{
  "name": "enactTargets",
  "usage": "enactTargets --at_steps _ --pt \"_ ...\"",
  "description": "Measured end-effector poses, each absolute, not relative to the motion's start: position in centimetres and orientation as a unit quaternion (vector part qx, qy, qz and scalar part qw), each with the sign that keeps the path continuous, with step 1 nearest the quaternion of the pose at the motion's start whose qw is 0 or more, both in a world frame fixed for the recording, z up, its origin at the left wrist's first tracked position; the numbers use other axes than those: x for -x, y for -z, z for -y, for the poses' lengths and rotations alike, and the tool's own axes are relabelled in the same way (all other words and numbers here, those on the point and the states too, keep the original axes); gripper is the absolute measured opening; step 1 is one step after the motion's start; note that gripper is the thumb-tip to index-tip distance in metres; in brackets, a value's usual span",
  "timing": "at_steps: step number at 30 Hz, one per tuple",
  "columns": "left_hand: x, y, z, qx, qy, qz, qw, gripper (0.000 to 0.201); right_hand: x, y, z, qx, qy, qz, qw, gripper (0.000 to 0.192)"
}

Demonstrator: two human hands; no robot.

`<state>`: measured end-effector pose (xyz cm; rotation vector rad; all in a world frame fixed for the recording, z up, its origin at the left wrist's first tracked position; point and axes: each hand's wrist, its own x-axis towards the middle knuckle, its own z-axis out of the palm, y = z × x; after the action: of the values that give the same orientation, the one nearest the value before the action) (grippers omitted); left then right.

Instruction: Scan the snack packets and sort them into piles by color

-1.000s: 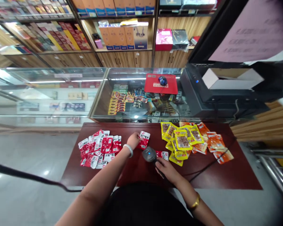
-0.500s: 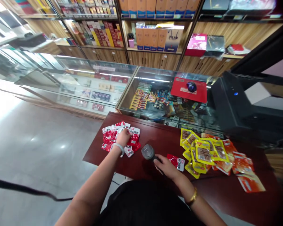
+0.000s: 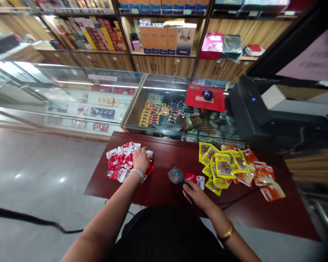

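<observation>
Red snack packets (image 3: 120, 163), heaped at the worktop's (image 3: 164, 189) left end under my left hand (image 3: 140, 159), which lies flat and grips none; single red packet (image 3: 194, 178) beside the scanner (image 3: 176, 175), just ahead of my right hand (image 3: 196, 193) curled on its handle; yellow packets (image 3: 221, 165) further right.

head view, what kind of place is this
Most likely a small shop. Glass display cases hold packaged goods, wall shelves carry boxed stock, and on the table the right hand holds a barcode scanner beside snack packets.
</observation>
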<state>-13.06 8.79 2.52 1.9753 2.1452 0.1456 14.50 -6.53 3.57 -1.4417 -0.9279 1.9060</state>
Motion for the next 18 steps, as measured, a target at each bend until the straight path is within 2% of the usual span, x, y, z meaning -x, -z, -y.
enactTargets --at_steps 4,6,9,11,14,18 --pt "4.2 -0.9 -7.7 -0.790 -0.045 -0.558 0.249 0.027 -17.1 -3.7 8.5 0.549 -0.698 0.358 0.287 0.056" --pt "0.2 0.0 -7.0 -0.827 -0.020 -0.475 0.300 0.032 -18.6 -3.7 9.7 0.555 -0.679 0.394 0.277 0.057" --pt "-4.5 0.8 -5.5 -0.874 0.041 -0.377 0.303 0.050 -20.4 -3.6 11.4 0.574 -0.645 0.432 0.260 0.057" --pt "-6.4 1.2 -4.6 -0.898 0.074 -0.339 0.271 0.049 -21.3 -3.6 12.4 0.589 -0.639 0.426 0.252 0.059" --pt "-7.3 1.7 -3.5 -0.905 0.101 -0.336 0.240 0.030 -21.9 -3.5 13.3 0.597 -0.640 0.406 0.262 0.060" --pt "-5.6 2.4 -4.0 -0.820 0.117 -0.441 0.347 0.031 -22.2 -3.6 13.3 0.588 -0.639 0.413 0.277 0.056"
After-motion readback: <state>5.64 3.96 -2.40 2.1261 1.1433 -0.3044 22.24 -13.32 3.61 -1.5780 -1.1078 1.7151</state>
